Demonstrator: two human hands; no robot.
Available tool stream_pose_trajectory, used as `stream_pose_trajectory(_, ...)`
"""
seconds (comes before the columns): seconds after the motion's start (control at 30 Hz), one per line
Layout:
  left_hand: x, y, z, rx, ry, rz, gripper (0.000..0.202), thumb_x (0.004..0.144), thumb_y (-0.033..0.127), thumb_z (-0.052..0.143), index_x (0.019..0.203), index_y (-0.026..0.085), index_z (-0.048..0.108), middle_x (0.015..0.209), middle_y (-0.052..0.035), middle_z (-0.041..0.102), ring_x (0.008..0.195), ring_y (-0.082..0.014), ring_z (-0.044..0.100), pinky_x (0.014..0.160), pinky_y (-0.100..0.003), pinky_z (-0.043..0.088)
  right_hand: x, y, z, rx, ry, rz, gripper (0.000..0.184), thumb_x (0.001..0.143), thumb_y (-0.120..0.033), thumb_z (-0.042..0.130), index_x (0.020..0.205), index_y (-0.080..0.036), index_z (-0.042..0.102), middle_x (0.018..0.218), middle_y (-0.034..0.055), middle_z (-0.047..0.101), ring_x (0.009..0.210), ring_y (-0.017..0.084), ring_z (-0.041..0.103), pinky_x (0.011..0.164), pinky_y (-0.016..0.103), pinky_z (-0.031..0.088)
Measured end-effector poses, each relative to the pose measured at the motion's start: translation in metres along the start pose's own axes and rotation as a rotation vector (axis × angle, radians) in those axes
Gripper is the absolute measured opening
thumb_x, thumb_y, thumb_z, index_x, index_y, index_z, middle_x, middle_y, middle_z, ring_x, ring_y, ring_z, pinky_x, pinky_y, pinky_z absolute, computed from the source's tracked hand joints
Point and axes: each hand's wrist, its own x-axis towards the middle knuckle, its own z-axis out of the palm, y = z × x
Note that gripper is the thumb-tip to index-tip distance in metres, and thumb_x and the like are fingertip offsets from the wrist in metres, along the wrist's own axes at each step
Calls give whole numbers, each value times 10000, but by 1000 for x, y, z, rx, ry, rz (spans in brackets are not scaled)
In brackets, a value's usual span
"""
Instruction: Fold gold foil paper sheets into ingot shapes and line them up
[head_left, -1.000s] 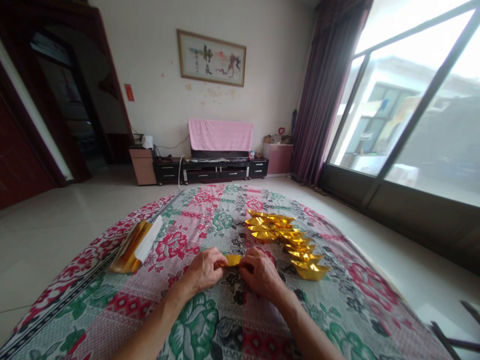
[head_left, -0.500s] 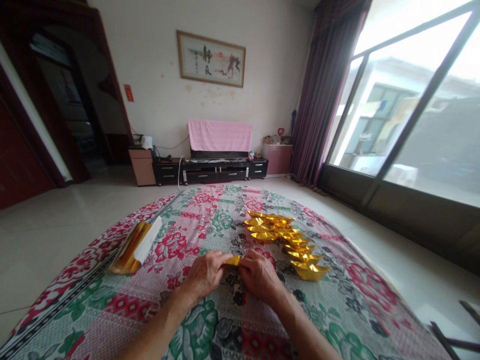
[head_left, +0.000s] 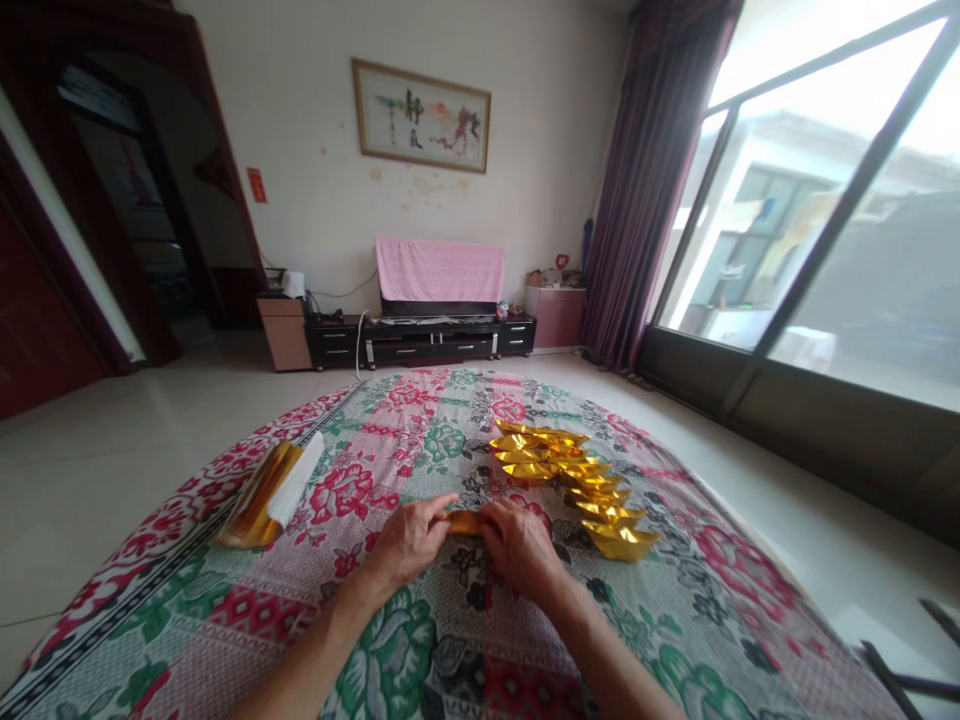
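Between my two hands is a small folded piece of gold foil paper (head_left: 466, 523), held above the flowered cloth. My left hand (head_left: 412, 537) pinches its left end, with the index finger lifted and pointing right. My right hand (head_left: 520, 545) grips the right end, fingers curled around it. My fingers hide both ends of the paper. To the right of my right hand stand several finished-looking gold paper ingots (head_left: 619, 541) in overlapping rows. Left of my left hand lies a stack of gold foil sheets (head_left: 264, 497) with a white-backed part folded over.
A flowered cloth (head_left: 397, 640) covers the round table. Past it stands a low black cabinet (head_left: 420, 350) with a pink cloth (head_left: 441, 270) over something on top. A large window (head_left: 840, 220) and a purple curtain (head_left: 637, 180) are at the right.
My left index finger has lifted off the gold paper. The paper now shows a broader, darker face between my hands. The ingots and the stack have not moved.
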Motion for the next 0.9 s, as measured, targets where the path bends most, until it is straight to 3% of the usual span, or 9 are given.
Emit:
stream_pose_trajectory(0.27,3,-2,2,6,-14,7,416,749,161,448,1131,206,608,867,-24,704,760,-132,622,732,-223,456,3,3,-1,23,-51,-28,191,826,-196,440,799,-204,629,760,15,595,709,115,549,615,202,316)
stream_pose_trajectory(0.43,0,-2,0,26,-65,84,254,718,180,489,861,207,697,793,-16,654,728,-129,578,663,-205,433,2,4,0,55,-78,-47,151,747,-172,525,802,-230,653,757,1,576,713,115,532,618,198,318)
stream_pose_trajectory(0.53,-1,0,-2,61,-95,100,214,734,216,501,795,212,707,736,-15,613,694,-127,560,631,-204,408,1,3,1,57,-60,-60,153,760,-190,531,803,-249,665,754,1,571,716,119,524,622,203,317)
stream_pose_trajectory(0.67,1,2,-2,111,-109,118,237,775,231,472,760,207,707,701,-19,577,697,-128,549,637,-210,389,0,0,1,42,-48,-84,172,806,-223,505,790,-246,674,752,8,565,723,124,516,638,211,320)
stream_pose_trajectory(0.9,4,0,1,124,-119,103,272,813,229,431,829,212,702,757,-28,606,747,-136,564,685,-224,399,-2,-6,0,3,-62,-69,223,827,-249,493,946,-331,663,830,10,572,771,144,512,638,233,292)
